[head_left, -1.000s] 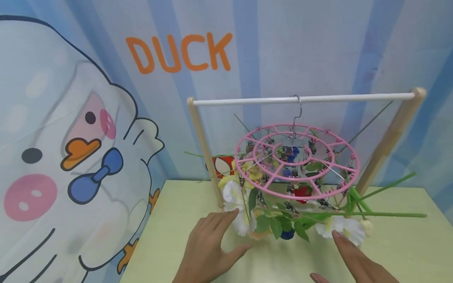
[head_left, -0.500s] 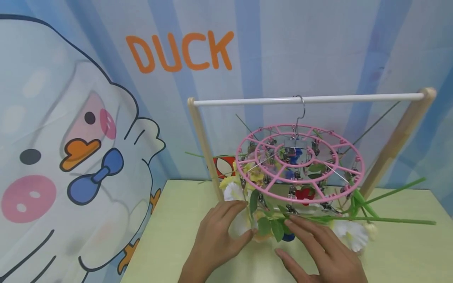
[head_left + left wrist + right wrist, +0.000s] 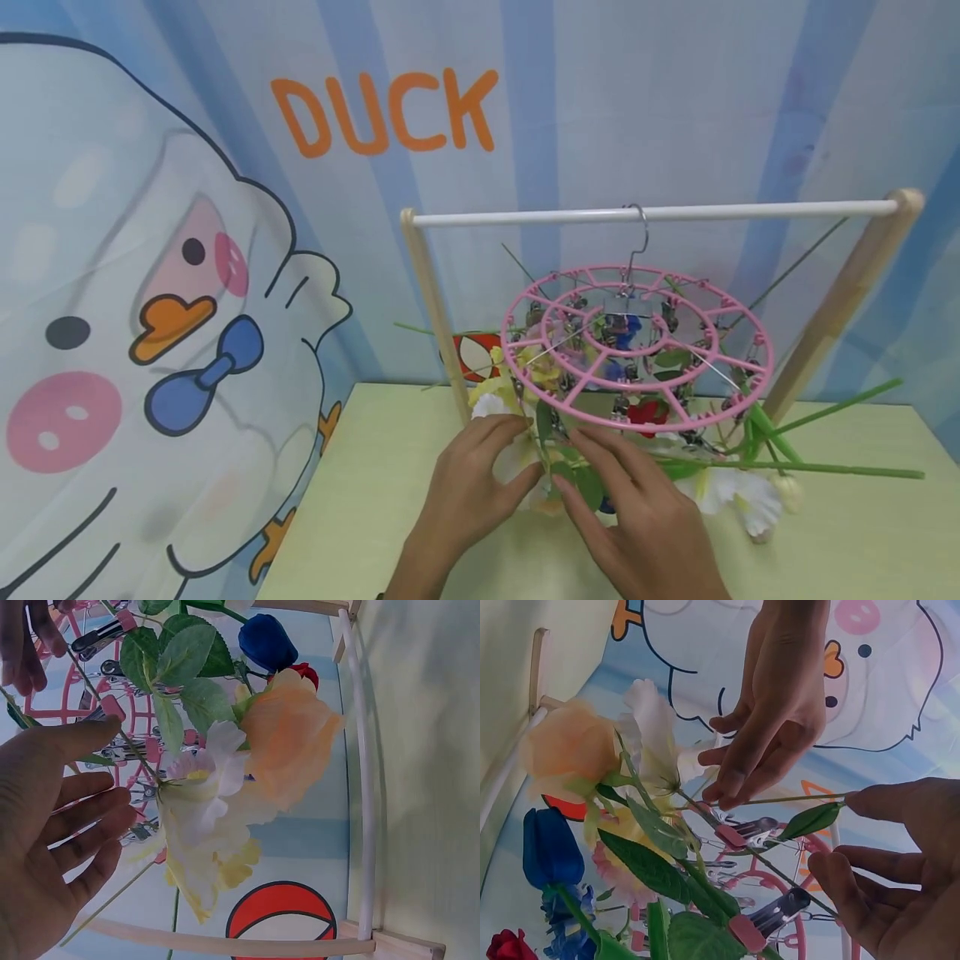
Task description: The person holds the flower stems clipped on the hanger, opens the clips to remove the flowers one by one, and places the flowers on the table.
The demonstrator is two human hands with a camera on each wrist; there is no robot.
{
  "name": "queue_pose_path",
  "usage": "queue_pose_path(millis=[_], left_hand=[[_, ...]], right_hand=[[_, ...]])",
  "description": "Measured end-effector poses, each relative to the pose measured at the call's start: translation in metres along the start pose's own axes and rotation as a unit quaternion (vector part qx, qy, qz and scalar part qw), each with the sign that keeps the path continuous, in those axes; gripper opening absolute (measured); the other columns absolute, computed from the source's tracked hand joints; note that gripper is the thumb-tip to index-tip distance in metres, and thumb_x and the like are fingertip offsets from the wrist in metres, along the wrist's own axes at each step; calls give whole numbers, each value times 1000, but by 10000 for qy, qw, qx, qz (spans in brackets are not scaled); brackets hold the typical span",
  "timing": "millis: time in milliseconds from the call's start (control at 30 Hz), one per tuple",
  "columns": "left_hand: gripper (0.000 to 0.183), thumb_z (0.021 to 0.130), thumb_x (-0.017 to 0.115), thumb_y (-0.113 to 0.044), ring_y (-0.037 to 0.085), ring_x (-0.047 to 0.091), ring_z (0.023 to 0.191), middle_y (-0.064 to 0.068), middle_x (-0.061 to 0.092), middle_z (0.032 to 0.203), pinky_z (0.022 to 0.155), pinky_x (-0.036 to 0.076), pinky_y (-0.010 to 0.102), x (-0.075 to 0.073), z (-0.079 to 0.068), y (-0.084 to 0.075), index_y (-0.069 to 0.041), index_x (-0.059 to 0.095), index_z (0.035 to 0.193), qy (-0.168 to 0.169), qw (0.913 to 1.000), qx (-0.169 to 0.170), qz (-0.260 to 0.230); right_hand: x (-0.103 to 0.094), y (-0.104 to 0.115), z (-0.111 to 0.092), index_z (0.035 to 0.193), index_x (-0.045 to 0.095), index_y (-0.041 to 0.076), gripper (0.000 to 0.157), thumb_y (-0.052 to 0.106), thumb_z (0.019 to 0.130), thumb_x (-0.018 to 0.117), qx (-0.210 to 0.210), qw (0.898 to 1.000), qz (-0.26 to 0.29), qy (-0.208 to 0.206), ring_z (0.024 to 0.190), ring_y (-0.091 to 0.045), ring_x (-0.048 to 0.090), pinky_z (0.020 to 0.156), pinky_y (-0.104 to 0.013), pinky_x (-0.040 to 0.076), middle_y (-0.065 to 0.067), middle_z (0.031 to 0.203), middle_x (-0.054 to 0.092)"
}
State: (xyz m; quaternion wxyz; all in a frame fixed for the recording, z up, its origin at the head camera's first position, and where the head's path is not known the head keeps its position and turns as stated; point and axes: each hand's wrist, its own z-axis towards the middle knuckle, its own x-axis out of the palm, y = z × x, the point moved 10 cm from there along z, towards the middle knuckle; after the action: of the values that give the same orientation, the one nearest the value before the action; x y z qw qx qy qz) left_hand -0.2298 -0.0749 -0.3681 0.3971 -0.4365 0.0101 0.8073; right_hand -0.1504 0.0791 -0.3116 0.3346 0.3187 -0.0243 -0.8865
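A round pink hanger (image 3: 630,387) bearing clipped flowers (image 3: 292,739) stays on its white rail (image 3: 510,217), just beyond both hands. The right hand (image 3: 648,517) has moved in beside the left hand (image 3: 472,479); both have loosely bent, parted fingers. A green leaf (image 3: 812,821) sits between them, a pink-tipped clip (image 3: 112,707) by the left thumb.

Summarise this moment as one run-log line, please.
left hand: by white flower, thumb and fingers apart; right hand: near green leaves; peach flower: beside white flower; pink hanger: hooked over white rail
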Motion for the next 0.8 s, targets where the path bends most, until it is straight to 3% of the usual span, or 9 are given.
queue_pose_path(millis=[133, 267, 367, 533, 800], left_hand=[[43, 83, 92, -22, 9, 70, 99, -4, 75, 121, 81, 60, 24, 4, 3, 2, -14, 77, 122, 53, 9999, -65, 82], [37, 82, 92, -16, 11, 71, 100, -4, 76, 116, 82, 60, 24, 6, 6, 1, -12, 79, 116, 5, 9994, 2, 352], [30, 82, 92, -15, 11, 70, 99, -4, 78, 112, 82, 60, 23, 9, 7, 1, -12, 81, 110, -22, 9983, 94, 571], [23, 84, 91, -15, 9, 66, 90, -6, 79, 108, 75, 58, 21, 13, 9, 0, -13, 82, 105, -26, 9975, 156, 687], [20, 83, 90, -11, 8, 63, 83, -7, 80, 104, 68, 54, 20, 21, 12, 0, -15, 84, 101, 35, 9973, 159, 716]], right_hand=[[8, -2, 2, 130, 74, 5, 64, 58, 110, 42, 226, 9996, 2, 177, 84, -14, 73, 60, -25, 58, -7, 125, 71], [17, -7, 3, 130, 73, 5, 45, 39, 101, 74, 534, 9978, -46, 398, 73, -9, 66, 56, -20, 52, -8, 122, 71], [23, -9, 3, 130, 73, 4, 49, 19, 86, 90, 678, 9963, -163, 498, 77, -13, 71, 59, -25, 56, -9, 119, 73], [31, -12, 4, 133, 71, 3, 50, 11, 87, 88, 779, 9955, 1, 545, 84, -16, 74, 66, -30, 61, -11, 123, 72], [44, -19, 8, 132, 70, 0, 39, 3, 94, 80, 1250, 9877, 425, 832, 78, -16, 73, 61, -24, 58, -14, 115, 74]])
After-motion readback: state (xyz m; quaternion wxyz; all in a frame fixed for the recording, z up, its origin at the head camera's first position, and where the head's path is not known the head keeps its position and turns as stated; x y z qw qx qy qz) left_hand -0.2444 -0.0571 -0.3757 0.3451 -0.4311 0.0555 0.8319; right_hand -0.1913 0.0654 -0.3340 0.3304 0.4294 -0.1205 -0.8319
